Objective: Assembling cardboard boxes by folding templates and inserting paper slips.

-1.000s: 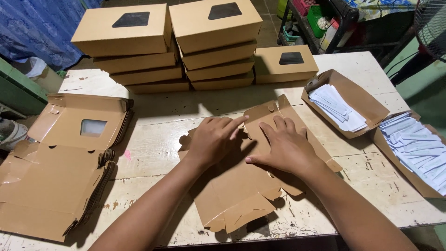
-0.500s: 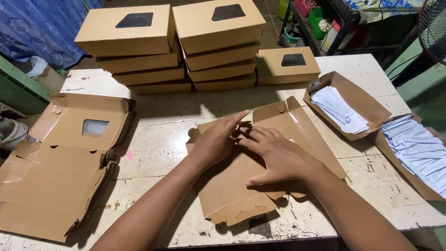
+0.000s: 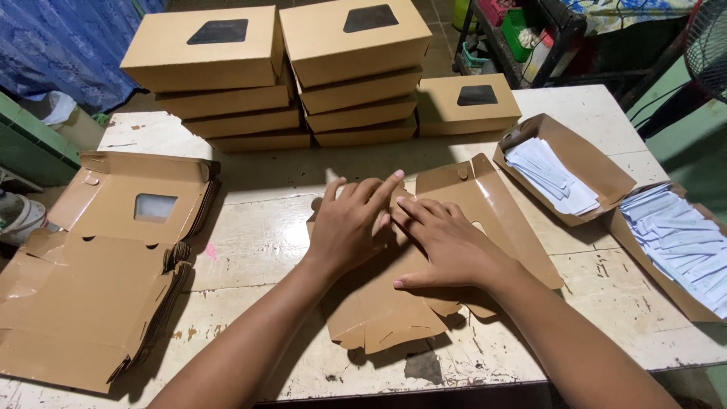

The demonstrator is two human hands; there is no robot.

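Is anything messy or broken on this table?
Nothing looks broken. The table itself is worn, its white paint chipped and stained. Both hands, left hand and right hand, press on a flat cardboard box blank. The stack of flat blanks at left is slightly fanned, not squared.

Brown cardboard box blank [image 3: 485,204], partly folded, lies on table centre w/ back panel tilted up, front flaps flat.

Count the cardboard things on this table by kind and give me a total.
Folded window boxes: 9
Open trays of white paper slips: 2
Flat box under both hands: 1
Pile of flat boxes: 1, sheets too tight to count
Total: 13
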